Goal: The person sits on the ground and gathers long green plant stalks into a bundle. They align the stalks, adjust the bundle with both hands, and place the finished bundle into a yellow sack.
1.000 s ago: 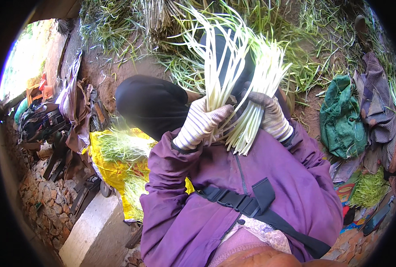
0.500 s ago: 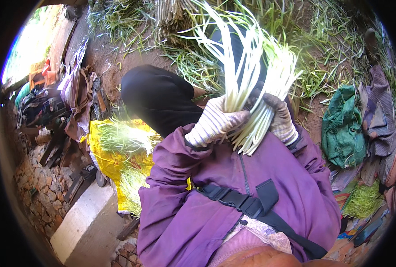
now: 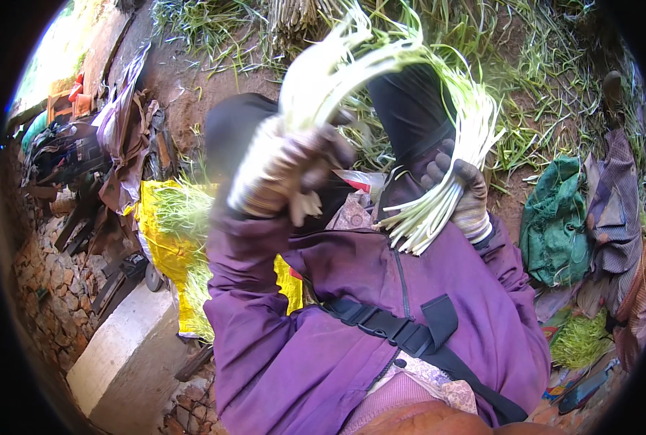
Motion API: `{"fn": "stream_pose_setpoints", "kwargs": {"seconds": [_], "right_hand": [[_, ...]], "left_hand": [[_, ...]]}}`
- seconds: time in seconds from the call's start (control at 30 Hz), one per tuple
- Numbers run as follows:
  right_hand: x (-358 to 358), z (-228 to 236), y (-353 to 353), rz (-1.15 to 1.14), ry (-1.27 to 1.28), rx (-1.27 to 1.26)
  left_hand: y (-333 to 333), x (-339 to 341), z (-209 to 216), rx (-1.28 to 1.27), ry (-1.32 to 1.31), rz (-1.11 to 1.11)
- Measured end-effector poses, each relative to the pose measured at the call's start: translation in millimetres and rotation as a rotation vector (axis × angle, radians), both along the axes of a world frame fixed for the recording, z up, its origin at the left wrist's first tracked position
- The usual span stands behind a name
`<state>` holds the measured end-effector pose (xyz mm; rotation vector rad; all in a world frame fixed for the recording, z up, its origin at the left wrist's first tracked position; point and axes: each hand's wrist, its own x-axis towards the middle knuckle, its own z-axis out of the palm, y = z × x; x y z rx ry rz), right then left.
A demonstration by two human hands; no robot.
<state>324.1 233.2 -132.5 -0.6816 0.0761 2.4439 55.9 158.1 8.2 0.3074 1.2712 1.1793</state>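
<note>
My left hand, in a striped glove with a dark palm and fingers, is closed round a bunch of white-green stalks and blurred by motion. Their cut ends poke out below the fist, while the upper parts arch over to the right. A second bunch of long pale stalks lies in my right hand, gloved alike, its fingers curled around the stems. The white ends of this bunch fan out over the front of my purple jacket. Between the two bunches the stalk tops cross and touch.
On a yellow sheet to the left lie more green stalks, beside a concrete block and rubble. Loose greens cover the ground ahead. A green sack and cloths lie at the right.
My left hand has swung left and away from the right one, taking part of the stalks with it. The right hand keeps the rest, near where it was.
</note>
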Motion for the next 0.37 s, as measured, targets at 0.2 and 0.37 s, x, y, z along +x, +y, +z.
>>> {"fn": "stream_pose_setpoints", "kwargs": {"seconds": [0.2, 0.37], "right_hand": [[4.7, 4.7, -0.8, 0.039, -0.136, -0.006], [2.4, 3.8, 0.0, 0.051, -0.102, 0.059]], "left_hand": [[10.9, -62.7, 46.3, 0.233, -0.059, 0.239], [-11.2, -81.4, 77.6, 0.32, 0.019, 0.371]]}}
